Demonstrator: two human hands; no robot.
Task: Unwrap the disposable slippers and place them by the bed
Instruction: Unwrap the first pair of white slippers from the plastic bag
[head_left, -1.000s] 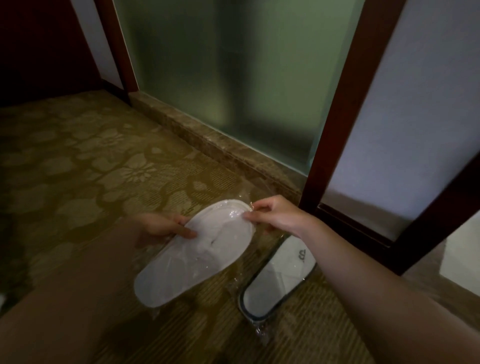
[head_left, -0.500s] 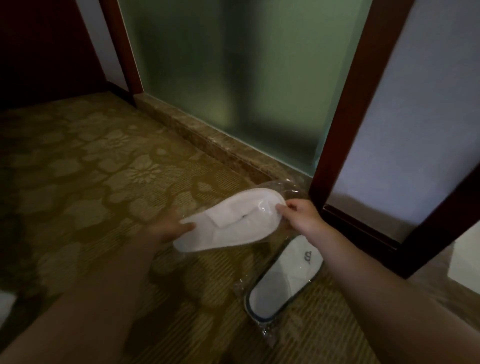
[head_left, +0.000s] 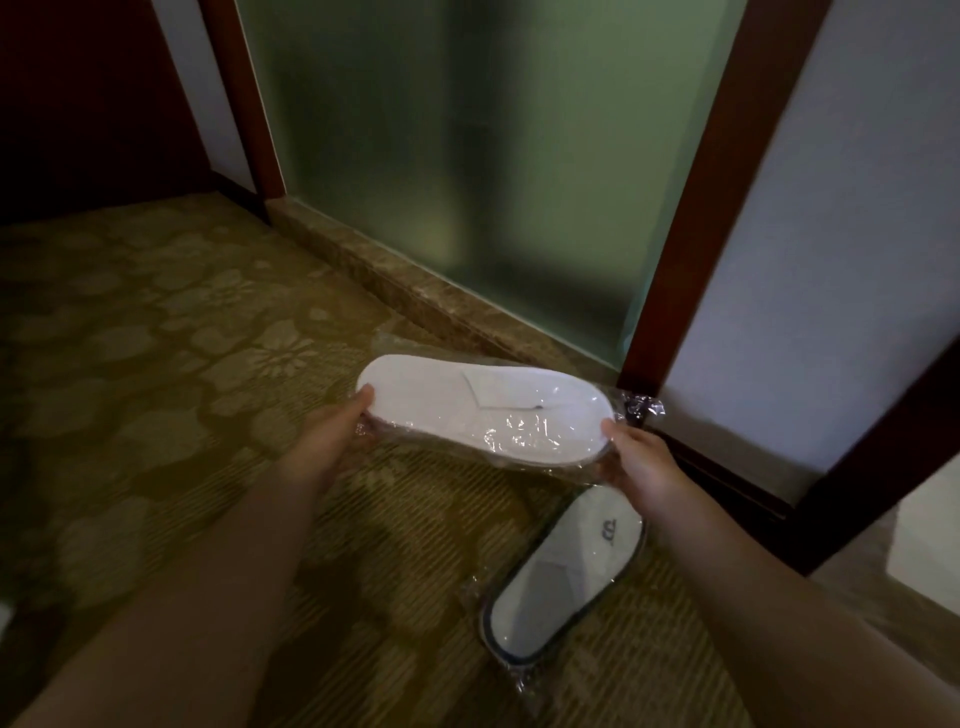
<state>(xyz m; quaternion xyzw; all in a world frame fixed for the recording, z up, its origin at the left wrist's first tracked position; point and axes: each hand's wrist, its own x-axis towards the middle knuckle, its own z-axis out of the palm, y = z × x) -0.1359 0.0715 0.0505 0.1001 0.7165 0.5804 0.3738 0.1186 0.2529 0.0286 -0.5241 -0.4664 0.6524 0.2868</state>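
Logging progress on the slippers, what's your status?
Left hand and right hand gripping opposite ends of wrapped slipper, plastic still on. Second wrapped slipper lying on carpet below. Nothing in the way.

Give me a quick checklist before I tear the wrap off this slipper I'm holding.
1. Both ends held: ok. Left hand and right hand each have a grip on the wrapped slipper.
2. Wrap still on: ok, the clear plastic bunches loose past the right end.
3. Opening or seam located: cannot tell.
4. Second slipper within reach: ok, on the carpet, also wrapped.
5. Bed in sight for placing: not ok, none visible.
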